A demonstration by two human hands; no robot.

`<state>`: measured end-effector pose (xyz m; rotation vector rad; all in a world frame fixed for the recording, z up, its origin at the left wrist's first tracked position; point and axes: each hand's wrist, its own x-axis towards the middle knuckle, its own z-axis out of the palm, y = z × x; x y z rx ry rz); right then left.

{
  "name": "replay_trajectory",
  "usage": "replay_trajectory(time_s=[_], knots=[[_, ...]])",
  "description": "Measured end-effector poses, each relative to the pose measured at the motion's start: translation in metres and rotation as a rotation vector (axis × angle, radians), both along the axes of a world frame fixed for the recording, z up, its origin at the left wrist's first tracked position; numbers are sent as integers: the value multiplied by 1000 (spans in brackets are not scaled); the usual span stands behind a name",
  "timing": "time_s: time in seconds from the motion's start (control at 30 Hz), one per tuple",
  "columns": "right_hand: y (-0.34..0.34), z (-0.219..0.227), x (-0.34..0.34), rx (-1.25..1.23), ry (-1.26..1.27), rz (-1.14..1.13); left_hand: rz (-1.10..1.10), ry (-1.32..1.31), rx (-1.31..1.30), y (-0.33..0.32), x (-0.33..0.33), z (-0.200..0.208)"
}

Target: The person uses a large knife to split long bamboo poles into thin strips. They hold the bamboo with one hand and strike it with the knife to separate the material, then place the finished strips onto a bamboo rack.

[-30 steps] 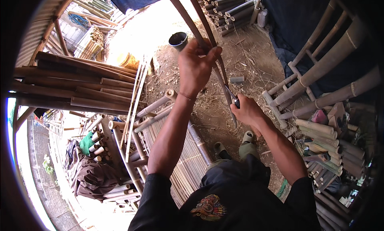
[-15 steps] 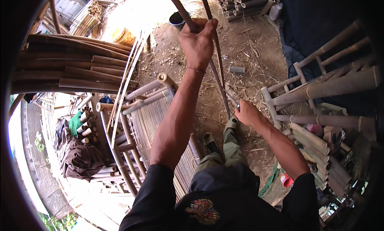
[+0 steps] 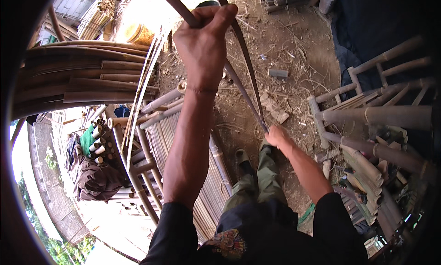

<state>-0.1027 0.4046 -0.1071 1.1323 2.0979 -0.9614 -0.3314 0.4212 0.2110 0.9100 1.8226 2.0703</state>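
Note:
My left hand (image 3: 202, 44) is raised at the top centre, its fingers wrapped round a long dark bamboo strip (image 3: 243, 91). A second dark strip (image 3: 246, 54) runs just right of that hand, curving down. Both strips converge beside my right hand (image 3: 278, 137), low near my right foot. The right hand is closed; the thin-bladed knife seen in it half a second ago is now hard to tell from the strips. Left of my legs stands a bamboo bench (image 3: 183, 145) with a slatted top.
Bamboo poles (image 3: 87, 77) are stacked at the left, with thin pale strips (image 3: 146, 81) leaning before them. A bamboo frame (image 3: 376, 114) stands at the right, near cut bamboo pieces (image 3: 363, 173). A grey block (image 3: 278, 73) lies on the shaving-strewn dirt floor (image 3: 312, 49).
My left hand has moved up and left with its strip. My right hand has shifted slightly down, and the knife blade no longer shows clearly. The view has shifted a little.

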Motion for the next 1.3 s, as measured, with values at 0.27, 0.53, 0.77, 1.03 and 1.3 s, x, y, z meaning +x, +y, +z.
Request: replay_trajectory(time_s=[0.27,0.53,0.77,1.03,1.3], knots=[[-10,-25,-6,-2,144,-235,-454,-335,-364,-59,22,-180],[-26,-68,-15,-153,364,-329,-155,-213,-150,-59,20,-256],[-60,-138,22,-17,225,-283,3,-298,-151,-56,26,-253],[-60,-161,7,312,826,-221,103,-356,-108,-61,26,-256],[-48,-309,38,50,106,-188,64,-307,-43,-70,14,-262]])
